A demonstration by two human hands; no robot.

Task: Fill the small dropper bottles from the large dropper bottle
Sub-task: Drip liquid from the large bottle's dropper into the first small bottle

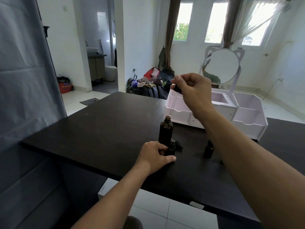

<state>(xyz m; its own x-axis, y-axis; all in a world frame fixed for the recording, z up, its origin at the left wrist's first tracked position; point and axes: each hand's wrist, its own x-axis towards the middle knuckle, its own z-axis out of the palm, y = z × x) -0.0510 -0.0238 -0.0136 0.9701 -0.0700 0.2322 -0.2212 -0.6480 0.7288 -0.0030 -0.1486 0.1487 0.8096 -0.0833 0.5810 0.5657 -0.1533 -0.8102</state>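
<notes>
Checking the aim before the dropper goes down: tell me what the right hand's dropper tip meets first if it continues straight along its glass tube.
Probably the open mouth of the large dropper bottle: the right hand holds the dropper with its tip just above the rim, though depth is uncertain.

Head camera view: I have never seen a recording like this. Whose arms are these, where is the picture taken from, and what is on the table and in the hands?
There is no machine here. A person wears a camera on the head, so you look down along their own arms. The right hand pinches a dropper above the open large bottle. The left hand holds a small bottle standing on the dark table. Another small bottle stands to the right, a loose cap lies behind, and a white organiser with a mirror sits further back.
</notes>
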